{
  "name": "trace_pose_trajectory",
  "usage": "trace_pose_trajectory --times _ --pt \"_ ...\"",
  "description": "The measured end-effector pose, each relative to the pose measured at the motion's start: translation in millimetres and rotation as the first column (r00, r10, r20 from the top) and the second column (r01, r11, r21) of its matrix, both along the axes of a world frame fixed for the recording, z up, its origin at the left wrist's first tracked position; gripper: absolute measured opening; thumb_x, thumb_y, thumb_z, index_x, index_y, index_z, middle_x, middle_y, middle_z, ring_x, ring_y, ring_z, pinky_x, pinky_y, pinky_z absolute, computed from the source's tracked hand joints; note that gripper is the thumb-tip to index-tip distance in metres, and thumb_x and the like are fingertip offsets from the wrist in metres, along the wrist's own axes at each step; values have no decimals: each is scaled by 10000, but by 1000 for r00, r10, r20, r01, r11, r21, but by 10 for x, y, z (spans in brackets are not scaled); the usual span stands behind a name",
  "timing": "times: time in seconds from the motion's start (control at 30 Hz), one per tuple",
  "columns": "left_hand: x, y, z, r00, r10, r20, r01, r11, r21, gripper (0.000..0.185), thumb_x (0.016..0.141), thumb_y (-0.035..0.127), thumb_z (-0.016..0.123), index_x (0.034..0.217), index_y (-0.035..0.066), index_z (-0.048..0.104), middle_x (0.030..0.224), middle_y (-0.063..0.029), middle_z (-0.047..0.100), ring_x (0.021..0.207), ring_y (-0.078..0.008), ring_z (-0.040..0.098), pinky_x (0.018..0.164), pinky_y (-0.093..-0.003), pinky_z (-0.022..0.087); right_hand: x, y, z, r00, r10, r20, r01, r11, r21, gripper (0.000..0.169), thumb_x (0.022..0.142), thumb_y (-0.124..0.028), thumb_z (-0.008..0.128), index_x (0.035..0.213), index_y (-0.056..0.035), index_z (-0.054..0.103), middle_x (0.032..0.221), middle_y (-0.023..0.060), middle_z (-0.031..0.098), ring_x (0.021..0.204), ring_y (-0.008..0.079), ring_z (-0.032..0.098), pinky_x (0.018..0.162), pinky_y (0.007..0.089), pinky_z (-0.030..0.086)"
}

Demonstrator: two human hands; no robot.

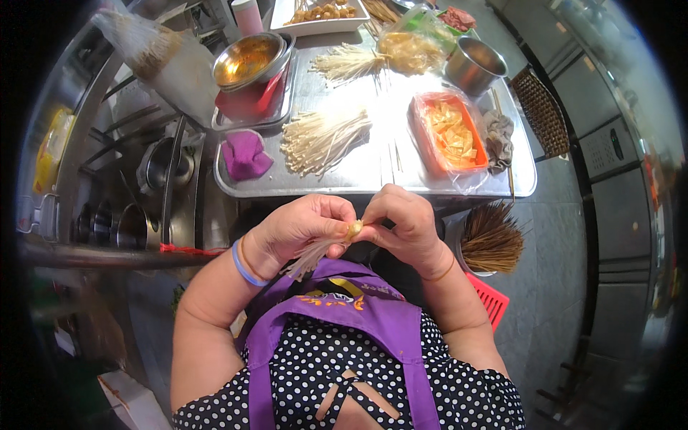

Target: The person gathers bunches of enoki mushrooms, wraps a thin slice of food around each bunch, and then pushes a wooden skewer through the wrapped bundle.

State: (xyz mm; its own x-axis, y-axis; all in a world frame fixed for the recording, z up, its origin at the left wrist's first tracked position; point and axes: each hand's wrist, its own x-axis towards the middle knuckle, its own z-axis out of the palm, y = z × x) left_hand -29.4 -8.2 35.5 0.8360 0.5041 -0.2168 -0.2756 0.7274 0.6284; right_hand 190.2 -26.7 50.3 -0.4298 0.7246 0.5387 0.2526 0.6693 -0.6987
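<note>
My left hand (312, 223) pinches a small bunch of enoki mushrooms (312, 257), whose thin stems fan out below my fingers. A pale yellow wrapper (355, 230), apparently tofu skin, goes around one end of the bunch. On its other side, the thumb and fingertips of my right hand (402, 223) grip this wrapped end. Beyond my hands, a large pile of enoki (325, 137) lies on the metal tray table (344, 187). To its right, an orange tub (481, 153) lined with clear plastic holds cut yellow sheets (451, 134).
Farther back are more enoki bundles (349, 62), a plastic bag of yellow food (411, 51) and a steel pot (475, 64). Stacked metal bowls (250, 62) and a purple cloth (246, 154) are at left. Below the table's right edge stands a container of brown sticks (492, 239).
</note>
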Motion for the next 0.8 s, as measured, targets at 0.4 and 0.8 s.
trace_pose_trajectory --times 0.4,0.8 --pt "-42 -93 256 965 102 -242 -5 929 369 252 863 0 669 1092 -24 566 998 -92 651 838 -133 658 752 -250 537 -63 -134 -35 999 -29 32 27 997 71 202 755 -39 763 892 -28 615 813 90 613 702 261 614 606 346 505" --pt "116 -311 172 846 503 -177 -259 678 688 109 867 -95 628 964 -48 615 916 -112 693 828 -148 682 760 -259 555 -22 -189 -37 996 -79 -44 82 995 62 173 770 -35 726 922 -55 647 813 96 625 729 285 626 641 371 516"
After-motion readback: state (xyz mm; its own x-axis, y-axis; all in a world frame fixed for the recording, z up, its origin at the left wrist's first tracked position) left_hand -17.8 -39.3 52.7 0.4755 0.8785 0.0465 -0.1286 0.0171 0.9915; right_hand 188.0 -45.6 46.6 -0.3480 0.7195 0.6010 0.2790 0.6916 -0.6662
